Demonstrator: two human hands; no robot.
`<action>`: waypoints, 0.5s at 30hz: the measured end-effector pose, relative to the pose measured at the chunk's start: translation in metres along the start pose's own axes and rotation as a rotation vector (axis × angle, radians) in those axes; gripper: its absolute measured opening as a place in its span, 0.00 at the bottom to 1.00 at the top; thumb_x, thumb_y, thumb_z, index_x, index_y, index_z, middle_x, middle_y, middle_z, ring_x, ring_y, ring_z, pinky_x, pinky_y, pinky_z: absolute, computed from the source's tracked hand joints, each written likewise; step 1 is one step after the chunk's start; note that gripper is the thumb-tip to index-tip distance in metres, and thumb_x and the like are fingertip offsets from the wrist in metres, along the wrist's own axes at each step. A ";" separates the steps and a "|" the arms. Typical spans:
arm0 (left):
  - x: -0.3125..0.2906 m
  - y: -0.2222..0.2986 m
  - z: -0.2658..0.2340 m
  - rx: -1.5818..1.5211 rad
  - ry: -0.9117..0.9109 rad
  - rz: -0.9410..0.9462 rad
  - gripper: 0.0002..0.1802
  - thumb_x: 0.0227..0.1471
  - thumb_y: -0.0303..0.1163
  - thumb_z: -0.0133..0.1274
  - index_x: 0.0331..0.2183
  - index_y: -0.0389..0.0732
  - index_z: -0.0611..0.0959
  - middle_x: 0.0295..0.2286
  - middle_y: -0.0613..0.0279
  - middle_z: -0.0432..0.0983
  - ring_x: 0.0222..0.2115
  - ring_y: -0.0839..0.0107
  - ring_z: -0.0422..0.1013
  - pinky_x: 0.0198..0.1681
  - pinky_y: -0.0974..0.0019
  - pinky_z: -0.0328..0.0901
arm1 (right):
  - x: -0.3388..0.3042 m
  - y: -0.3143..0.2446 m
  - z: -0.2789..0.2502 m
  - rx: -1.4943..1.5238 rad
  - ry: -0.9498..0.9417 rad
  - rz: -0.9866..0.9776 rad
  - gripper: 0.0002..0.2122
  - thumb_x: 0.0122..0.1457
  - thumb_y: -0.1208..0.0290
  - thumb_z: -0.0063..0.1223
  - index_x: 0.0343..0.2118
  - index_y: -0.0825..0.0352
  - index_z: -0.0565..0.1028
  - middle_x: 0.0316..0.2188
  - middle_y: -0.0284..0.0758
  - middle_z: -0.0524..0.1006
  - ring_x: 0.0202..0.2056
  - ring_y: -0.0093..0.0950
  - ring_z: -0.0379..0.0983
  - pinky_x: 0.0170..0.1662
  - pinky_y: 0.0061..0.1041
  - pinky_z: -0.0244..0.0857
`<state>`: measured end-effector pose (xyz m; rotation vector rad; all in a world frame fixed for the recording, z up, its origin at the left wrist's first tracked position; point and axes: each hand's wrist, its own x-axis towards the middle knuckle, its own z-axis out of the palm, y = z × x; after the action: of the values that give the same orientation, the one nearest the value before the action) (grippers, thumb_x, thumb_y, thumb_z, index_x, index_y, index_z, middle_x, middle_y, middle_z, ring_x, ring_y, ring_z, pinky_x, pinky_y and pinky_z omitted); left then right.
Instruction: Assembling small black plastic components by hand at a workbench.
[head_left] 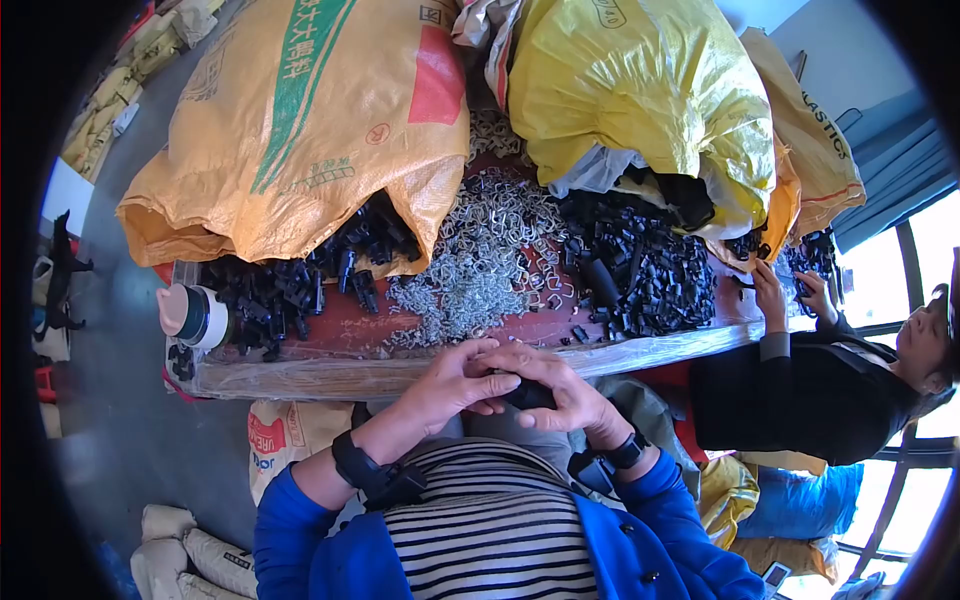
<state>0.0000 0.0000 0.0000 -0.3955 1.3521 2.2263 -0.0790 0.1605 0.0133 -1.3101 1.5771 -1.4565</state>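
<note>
Just off the table's near edge, my two hands meet around a small black part (532,394), which the fingers largely cover, so its exact kind stays hidden. My left hand (452,386) is closed, with thumb and fingers pressed against it. Curled over it from the other side is my right hand (562,388). Beyond them lie a heap of small silvery metal pieces (460,295) and bent metal clips (505,215). Black plastic parts (655,275) are piled to the right, and bulkier black parts (275,300) to the left.
A big orange woven sack (350,130) and a yellow sack (640,90) stand on the table (350,325). A white-lidded jar (195,315) sits at the left corner. At right, a co-worker (810,390) handles parts. Sacks (215,560) lie on the floor.
</note>
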 end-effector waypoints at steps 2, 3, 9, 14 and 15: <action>-0.003 0.003 -0.004 0.010 0.012 0.010 0.37 0.41 0.38 0.53 0.48 0.33 0.54 0.29 0.55 0.70 0.24 0.74 0.68 0.27 0.74 0.64 | -0.010 0.001 0.003 -0.137 0.155 0.038 0.26 0.39 0.58 0.49 0.40 0.72 0.65 0.36 0.42 0.68 0.38 0.34 0.64 0.43 0.28 0.55; -0.007 0.004 -0.006 0.013 0.018 0.010 0.37 0.41 0.38 0.53 0.48 0.32 0.54 0.29 0.56 0.70 0.24 0.75 0.67 0.27 0.74 0.64 | -0.017 0.001 0.006 -0.202 0.234 0.062 0.24 0.40 0.60 0.48 0.38 0.72 0.65 0.34 0.42 0.69 0.36 0.33 0.66 0.40 0.27 0.58; -0.018 0.020 -0.056 0.027 0.312 0.283 0.33 0.41 0.35 0.53 0.46 0.32 0.58 0.26 0.58 0.71 0.24 0.75 0.67 0.26 0.75 0.63 | -0.112 0.008 -0.014 -0.050 0.791 0.543 0.12 0.41 0.72 0.45 0.30 0.72 0.67 0.27 0.33 0.69 0.28 0.19 0.64 0.33 0.18 0.59; -0.021 0.039 -0.086 0.947 0.762 0.534 0.23 0.38 0.31 0.52 0.39 0.36 0.67 0.29 0.58 0.68 0.23 0.70 0.67 0.26 0.72 0.63 | -0.229 0.026 -0.013 -0.875 0.582 0.886 0.11 0.40 0.71 0.51 0.28 0.70 0.69 0.23 0.36 0.69 0.26 0.27 0.66 0.30 0.20 0.60; -0.021 0.042 -0.088 1.187 0.838 0.522 0.21 0.37 0.30 0.52 0.38 0.37 0.69 0.30 0.58 0.67 0.23 0.68 0.67 0.26 0.71 0.63 | -0.235 0.025 -0.012 -1.148 0.417 1.005 0.11 0.40 0.71 0.51 0.27 0.70 0.69 0.22 0.38 0.69 0.25 0.30 0.67 0.30 0.21 0.60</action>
<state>-0.0070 -0.0999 0.0005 -0.5540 3.1552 1.1065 -0.0216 0.3812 -0.0504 -0.3993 2.9165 -0.0986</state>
